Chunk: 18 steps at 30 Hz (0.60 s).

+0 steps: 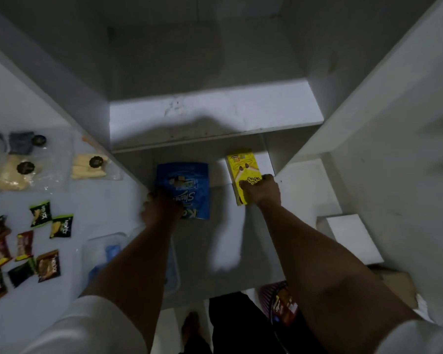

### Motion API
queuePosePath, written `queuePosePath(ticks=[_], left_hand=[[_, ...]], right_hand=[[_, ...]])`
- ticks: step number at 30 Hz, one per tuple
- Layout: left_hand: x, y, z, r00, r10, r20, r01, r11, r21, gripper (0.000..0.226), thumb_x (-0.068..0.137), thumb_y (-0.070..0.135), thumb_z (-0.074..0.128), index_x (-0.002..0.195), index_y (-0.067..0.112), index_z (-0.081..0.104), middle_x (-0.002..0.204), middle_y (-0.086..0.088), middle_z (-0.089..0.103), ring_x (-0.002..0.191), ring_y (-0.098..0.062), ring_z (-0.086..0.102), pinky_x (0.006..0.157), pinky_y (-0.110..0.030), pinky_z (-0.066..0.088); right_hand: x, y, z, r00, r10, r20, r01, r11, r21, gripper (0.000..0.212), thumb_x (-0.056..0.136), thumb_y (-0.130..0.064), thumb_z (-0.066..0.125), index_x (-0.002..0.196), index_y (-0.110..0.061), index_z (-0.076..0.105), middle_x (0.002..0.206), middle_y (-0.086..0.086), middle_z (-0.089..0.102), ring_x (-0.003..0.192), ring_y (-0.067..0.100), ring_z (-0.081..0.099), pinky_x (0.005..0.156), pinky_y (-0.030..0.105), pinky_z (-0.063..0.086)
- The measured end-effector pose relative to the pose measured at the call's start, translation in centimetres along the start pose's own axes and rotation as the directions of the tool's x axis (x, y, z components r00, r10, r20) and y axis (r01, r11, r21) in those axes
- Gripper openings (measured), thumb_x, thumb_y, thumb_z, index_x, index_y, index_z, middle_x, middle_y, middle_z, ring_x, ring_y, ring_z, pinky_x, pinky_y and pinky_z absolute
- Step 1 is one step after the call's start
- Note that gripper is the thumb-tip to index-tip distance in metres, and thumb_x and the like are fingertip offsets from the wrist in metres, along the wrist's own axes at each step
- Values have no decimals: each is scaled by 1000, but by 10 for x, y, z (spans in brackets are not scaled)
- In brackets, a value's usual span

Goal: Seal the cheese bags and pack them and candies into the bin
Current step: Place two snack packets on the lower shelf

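My left hand [161,208] grips the lower end of a blue snack pouch [183,185] down in a white shelf compartment. My right hand [262,190] grips a yellow box [243,172] beside it, its fingers curled over the box's lower half. On the white table to the left lie clear cheese bags [23,172] [88,166] with dark round labels, one holding yellow cheese sticks. Several wrapped candies [40,213] [48,265] are scattered nearer to me on the same table. A clear plastic bin [92,251] with something blue inside sits at the table's edge, partly hidden by my left forearm.
White shelf boards [215,113] and side walls box in both hands. A white block [353,238] stands lower right. A snack packet [284,305] and cardboard [399,284] lie on the floor near my foot [191,325]. A dark bag [21,143] rests at the table's far side.
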<state>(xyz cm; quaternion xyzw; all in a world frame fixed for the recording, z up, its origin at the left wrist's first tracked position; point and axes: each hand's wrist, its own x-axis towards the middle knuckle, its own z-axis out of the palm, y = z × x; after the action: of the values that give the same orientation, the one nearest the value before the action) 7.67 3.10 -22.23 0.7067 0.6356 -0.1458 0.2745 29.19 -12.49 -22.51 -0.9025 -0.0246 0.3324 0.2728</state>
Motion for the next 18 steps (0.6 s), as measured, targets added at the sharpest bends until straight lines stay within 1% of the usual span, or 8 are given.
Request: queuePosePath(ticks=[3, 5, 7, 11, 13, 15, 16, 18], left_hand=[[3, 2, 9, 1000, -2, -25, 3, 1000, 6, 96, 89, 52, 66, 158, 12, 13, 150, -17, 38, 128, -40, 46, 103, -50, 42], [6, 2, 16, 1000, -8, -26, 6, 997, -77, 100, 88, 46, 70, 160, 13, 7, 150, -18, 41, 129, -42, 47, 105, -53, 43], [6, 4, 21, 999, -8, -40, 0, 981, -196, 95, 90, 31, 70, 159, 13, 8, 145, -21, 50, 128, -43, 52, 103, -55, 46], [-8, 17, 11, 995, -2, -102, -38, 922, -385, 75, 90, 13, 68, 152, 15, 26, 134, -23, 61, 118, -44, 61, 95, -53, 51], [-18, 21, 1, 995, 14, -98, -53, 909, -413, 72, 90, 14, 70, 152, 14, 33, 132, -21, 62, 117, -41, 63, 93, -49, 52], [-31, 23, -12, 994, 86, -68, -107, 901, -421, 48, 94, 19, 66, 139, 9, 53, 125, -18, 67, 107, -32, 66, 84, -40, 53], [-38, 22, -19, 990, 132, -58, -144, 893, -426, 36, 96, 20, 64, 129, 7, 61, 119, -18, 70, 101, -28, 67, 81, -36, 52], [-54, 18, -33, 976, 208, -58, -213, 878, -428, 24, 93, 16, 65, 112, 3, 71, 106, -18, 74, 94, -30, 71, 79, -35, 56]], right_hand=[[2, -7, 4, 1000, 6, 15, -5, 1000, -13, 79, 60, -58, 78, 125, -19, 53, 119, 9, 66, 112, 35, 64, 96, 46, 55], [4, -6, 6, 1000, 20, 19, -20, 1000, 5, 74, 64, -53, 84, 121, -19, 52, 117, 8, 67, 109, 33, 65, 94, 45, 56], [6, -2, 6, 999, 31, 45, -33, 998, 50, 71, 60, -52, 87, 113, -17, 56, 109, 5, 71, 99, 28, 70, 90, 43, 59], [1, 13, 5, 996, 14, 88, -22, 996, 84, 46, 69, -45, 87, 99, -13, 74, 96, 7, 77, 88, 28, 75, 83, 44, 63], [-15, 16, -1, 996, 19, 86, -31, 989, 146, 36, 76, -37, 84, 96, -11, 72, 94, 13, 77, 78, 31, 75, 68, 44, 64], [-38, 19, -11, 992, 45, 119, -76, 960, 269, 25, 83, -26, 82, 93, -8, 68, 93, 18, 75, 62, 30, 71, 43, 30, 55], [-50, 21, -16, 989, 53, 139, -96, 940, 327, 21, 84, -22, 82, 90, -9, 66, 93, 18, 74, 59, 27, 69, 39, 25, 51], [-72, 30, -26, 991, 40, 128, -88, 914, 397, 20, 83, -18, 83, 82, -13, 64, 89, 17, 72, 59, 24, 67, 41, 23, 50]])
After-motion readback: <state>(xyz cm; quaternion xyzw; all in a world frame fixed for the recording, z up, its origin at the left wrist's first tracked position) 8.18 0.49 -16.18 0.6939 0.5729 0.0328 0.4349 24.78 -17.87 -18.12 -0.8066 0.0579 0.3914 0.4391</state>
